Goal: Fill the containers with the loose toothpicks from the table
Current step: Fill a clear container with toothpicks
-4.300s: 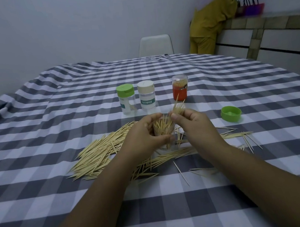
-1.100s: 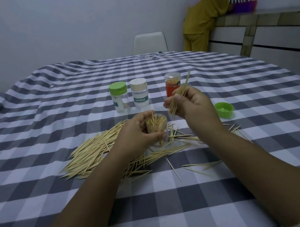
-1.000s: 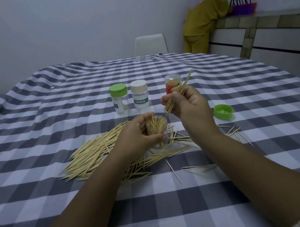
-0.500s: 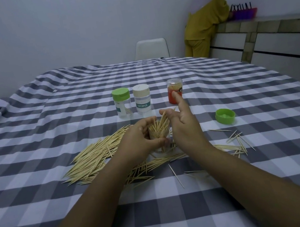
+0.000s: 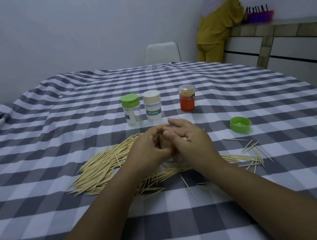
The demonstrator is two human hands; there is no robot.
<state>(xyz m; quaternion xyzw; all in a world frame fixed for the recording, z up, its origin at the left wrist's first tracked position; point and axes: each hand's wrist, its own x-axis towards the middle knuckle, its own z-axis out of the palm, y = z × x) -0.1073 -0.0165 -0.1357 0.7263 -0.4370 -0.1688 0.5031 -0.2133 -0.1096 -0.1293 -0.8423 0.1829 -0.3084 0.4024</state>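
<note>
Since half a second ago the right hand [image 5: 189,137] has flattened over the clear container [image 5: 171,160] gripped upright by the left hand [image 5: 147,148] amid loose toothpicks [image 5: 103,168]; excess pressing may snap protruding picks

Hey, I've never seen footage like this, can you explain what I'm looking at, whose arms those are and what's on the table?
There is no machine here. A camera worn on a person's head looks down at their own arms. The left hand and right hand close together over a small clear container, mostly hidden by them. On the checked tablecloth lie loose toothpicks, a green lid, and three capped containers: a green-capped one, a white-capped one and an orange one. Another person stands at a counter behind.
</note>
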